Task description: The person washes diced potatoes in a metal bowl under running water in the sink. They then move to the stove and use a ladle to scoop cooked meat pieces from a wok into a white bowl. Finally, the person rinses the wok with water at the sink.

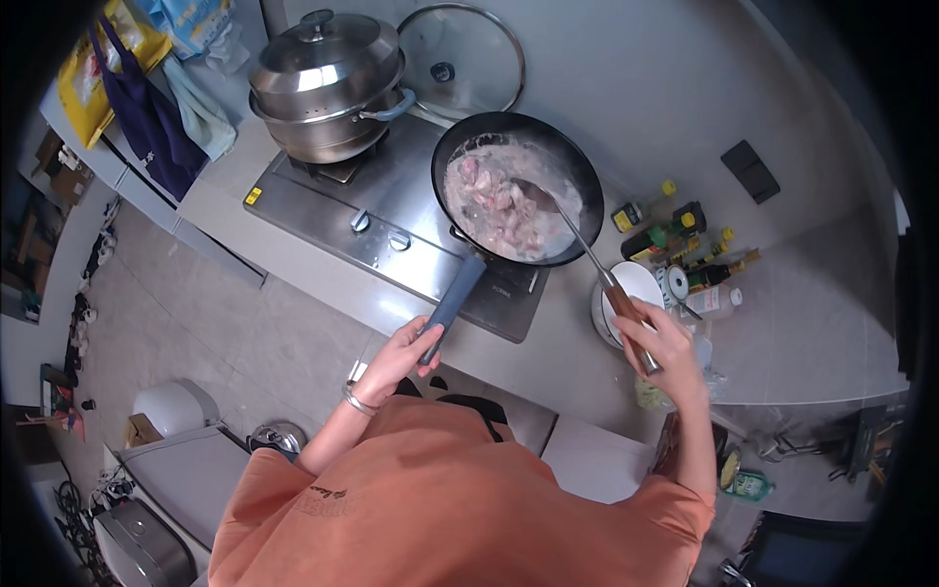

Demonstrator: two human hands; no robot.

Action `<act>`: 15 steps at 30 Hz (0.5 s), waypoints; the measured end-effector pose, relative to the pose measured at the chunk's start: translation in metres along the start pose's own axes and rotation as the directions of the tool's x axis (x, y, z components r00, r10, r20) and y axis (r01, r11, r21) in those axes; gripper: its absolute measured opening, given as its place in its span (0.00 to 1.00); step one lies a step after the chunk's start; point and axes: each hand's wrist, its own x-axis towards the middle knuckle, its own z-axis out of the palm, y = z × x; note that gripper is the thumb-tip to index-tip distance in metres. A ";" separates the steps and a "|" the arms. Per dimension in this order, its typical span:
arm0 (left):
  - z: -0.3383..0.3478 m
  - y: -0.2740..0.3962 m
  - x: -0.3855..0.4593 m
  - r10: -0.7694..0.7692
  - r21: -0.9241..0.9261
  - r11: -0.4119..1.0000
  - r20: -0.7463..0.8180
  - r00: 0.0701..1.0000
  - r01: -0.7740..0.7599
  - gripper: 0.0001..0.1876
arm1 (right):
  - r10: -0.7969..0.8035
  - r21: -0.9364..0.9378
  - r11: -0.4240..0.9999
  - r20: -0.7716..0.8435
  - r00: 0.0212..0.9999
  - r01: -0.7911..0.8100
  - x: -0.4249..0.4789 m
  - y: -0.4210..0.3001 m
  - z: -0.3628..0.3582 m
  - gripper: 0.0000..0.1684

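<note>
A black wok [445,136] sits over the right side of the gas stove [308,213], holding pieces of pale pink meat [506,209] in cloudy, foamy liquid. My left hand [411,351] is closed around the wok's blue-grey handle [461,290]. In my right hand [666,351] is the wooden handle of a metal cooking spatula [578,236]. Its blade lies among the meat, partly covered by liquid. Beneath the spatula's handle, a white bowl or pot [637,282] stands on the counter, partly hidden by my right hand.
A lidded stainless steel steamer pot [326,95] stands on the stove's left side. A glass lid [469,62] leans on the wall behind the wok. Several sauce bottles [645,242] and a plastic jug [711,301] line the counter at right. Cloths [143,110] hang at far left.
</note>
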 end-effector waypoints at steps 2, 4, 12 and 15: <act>-0.005 -0.005 0.001 0.011 0.018 1.000 -0.009 1.000 -0.010 0.18 | -0.044 -0.089 0.995 0.111 0.993 0.054 -0.003 -0.014 -0.027 0.26; -0.012 -0.004 -0.005 0.025 0.065 0.998 -0.074 0.997 -0.020 0.20 | -0.025 -0.071 0.997 0.235 0.972 0.043 0.001 -0.031 -0.045 0.28; -0.032 0.120 -0.048 0.886 0.837 0.291 -0.053 0.460 -0.464 0.12 | 0.011 -0.013 1.000 0.216 0.976 -0.008 0.012 -0.051 -0.033 0.16; -0.014 0.211 -0.100 0.987 0.943 -0.154 0.160 -0.005 -0.294 0.13 | -0.038 0.016 0.999 0.183 0.982 0.035 0.035 -0.041 -0.021 0.15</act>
